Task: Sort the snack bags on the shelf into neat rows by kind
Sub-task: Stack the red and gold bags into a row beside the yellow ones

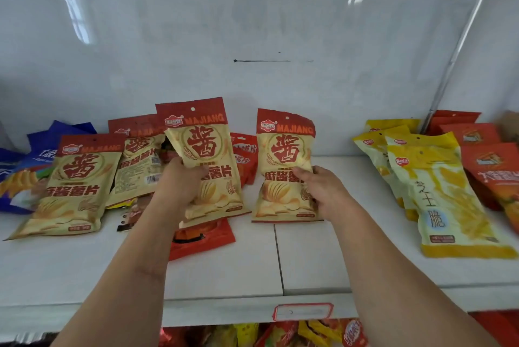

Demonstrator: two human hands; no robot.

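- two majiang bags stood upright side by side at the middle of the shelf [252,262], long axes near vertical, a clear gap of bare shelf between them.
- the left hand [179,181] gripped the left bag [202,150] at its lower left part; the thumb was curled over the front and the other fingers were hidden behind it, so the hand was clamped on the bag. that bag leaned slightly, its top tipped to the left.
- the right hand [323,189] gripped the right bag [283,166] at its right edge about half way up, thumb across the front, fingers behind, likewise clamped. its foot seemed to touch the shelf, though i could not be sure.
- each hand was already on its own bag, so neither had to reach.
- more bags of the same kind lay to the left: one bag [73,186] flat and near, another [137,155] behind it, partly covered by the held left bag.
- the move, as i judged it, turned on that: the row of this kind lay leftward, so both held bags wanted shifting left and squaring up.
- a red bag [202,240] lay under the left bag's foot, and blue bags [33,161] sat far left.
- yellow bags [449,192] and orange bags [494,172] lay well apart on the right.
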